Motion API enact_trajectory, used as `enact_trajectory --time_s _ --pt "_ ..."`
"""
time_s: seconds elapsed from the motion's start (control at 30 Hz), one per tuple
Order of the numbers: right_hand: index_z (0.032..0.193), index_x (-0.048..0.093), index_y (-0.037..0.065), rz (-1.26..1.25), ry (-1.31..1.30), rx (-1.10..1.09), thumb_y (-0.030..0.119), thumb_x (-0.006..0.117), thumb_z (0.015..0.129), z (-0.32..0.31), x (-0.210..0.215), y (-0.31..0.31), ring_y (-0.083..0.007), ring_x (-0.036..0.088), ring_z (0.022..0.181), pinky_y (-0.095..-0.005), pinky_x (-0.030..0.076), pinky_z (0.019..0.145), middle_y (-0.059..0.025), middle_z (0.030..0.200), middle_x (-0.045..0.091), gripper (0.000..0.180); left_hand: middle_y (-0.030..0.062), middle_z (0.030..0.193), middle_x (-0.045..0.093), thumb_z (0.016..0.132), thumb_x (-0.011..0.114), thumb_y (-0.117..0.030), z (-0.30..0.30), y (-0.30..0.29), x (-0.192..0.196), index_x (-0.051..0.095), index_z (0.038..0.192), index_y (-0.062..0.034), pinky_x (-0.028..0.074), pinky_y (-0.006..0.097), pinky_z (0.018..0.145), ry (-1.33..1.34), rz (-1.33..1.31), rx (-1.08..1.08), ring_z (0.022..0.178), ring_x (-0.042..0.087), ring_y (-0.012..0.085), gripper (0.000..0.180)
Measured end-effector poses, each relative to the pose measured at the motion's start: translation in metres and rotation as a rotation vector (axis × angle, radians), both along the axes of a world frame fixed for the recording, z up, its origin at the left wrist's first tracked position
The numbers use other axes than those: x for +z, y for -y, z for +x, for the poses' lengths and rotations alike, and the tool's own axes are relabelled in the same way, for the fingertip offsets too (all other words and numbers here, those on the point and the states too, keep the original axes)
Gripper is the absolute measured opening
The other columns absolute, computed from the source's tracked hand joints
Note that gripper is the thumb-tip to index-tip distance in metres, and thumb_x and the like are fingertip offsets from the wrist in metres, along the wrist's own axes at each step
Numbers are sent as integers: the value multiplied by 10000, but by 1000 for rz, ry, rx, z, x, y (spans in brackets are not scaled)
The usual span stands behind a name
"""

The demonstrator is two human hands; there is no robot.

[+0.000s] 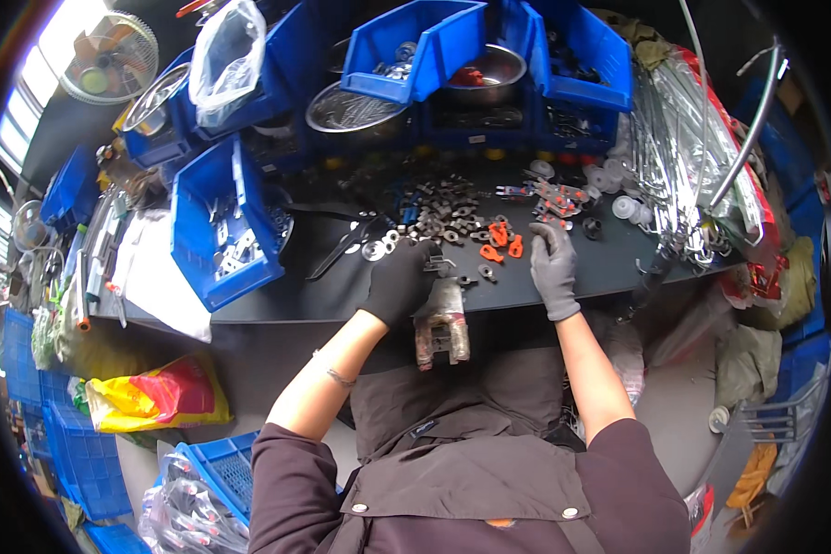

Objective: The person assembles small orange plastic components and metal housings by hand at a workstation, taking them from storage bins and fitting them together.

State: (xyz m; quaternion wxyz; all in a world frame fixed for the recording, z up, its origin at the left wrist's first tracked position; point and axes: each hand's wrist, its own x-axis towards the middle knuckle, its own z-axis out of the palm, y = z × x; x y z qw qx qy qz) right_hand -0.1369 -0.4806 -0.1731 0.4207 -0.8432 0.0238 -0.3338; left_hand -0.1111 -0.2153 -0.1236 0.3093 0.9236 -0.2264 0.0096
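at the near edge of the flat black worktop (342,297), we are watching a black-gloved left hand (403,280) curling its fingers narrowly, holding the small silver metal bracket (441,265) by its side. that bracket is sitting right at the top of the worn, grey, fork-shaped metal fixture (443,323), whose two prongs are pointing back toward our lap. over to the right, our grey-gloved right hand (554,274) is hovering, fingers bent and fairly close together; we are not managing to tell whether anything is pinched between them. just beyond it, the cluster of clear-and-red plastic parts (560,200) is lying loose, and the bright orange plastic clips (499,235) are resting to its left, beside the spilling pile of dull grey metal collars (443,212). for tidy handling, we are judging, the left fingers are needing to be bracing the bracket squarely, with the tips staying clear of its edges. the right hand is doing best by picking singly, since these small pieces are lying close together and are probably rolling easily. steady wrists are helping us here!
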Motion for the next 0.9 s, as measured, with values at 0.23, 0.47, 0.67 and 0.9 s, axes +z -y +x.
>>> enact_trajectory --time_s 0.23,0.47,0.67,0.9 --pt "960 658 46 -330 -296 -89 295 700 767 -7 18 -4 -300 630 855 -384 507 752 -159 928 623 317 192 1123 565 851 605 -123 23 6 -1 599 1157 -80 503 413 813 38 -136 -19 996 592 369 310" --pt "930 654 73 -373 -619 17 360 722 713 8 41 7 -288 636 874 -392 504 773 -148 920 638 366 107 864 600 959 365 -258 17 -16 25 650 970 15 414 310 796 106 -318 -68 810 550 219 395" --pt "926 668 86 -469 -691 49 266 669 738 1 49 11 -300 647 886 -410 498 774 -122 893 673 260 51 820 606 959 431 -271 -24 -28 25 630 1036 -2 420 256 685 -401 -728 111 709 530 112 344" --pt "901 676 94 -530 -362 93 164 626 776 -5 64 -3 -288 637 835 -414 494 745 -99 879 680 152 21 904 650 950 571 -265 -49 -17 11 594 1070 -43 483 218 691 -719 -1123 126 731 591 61 253"
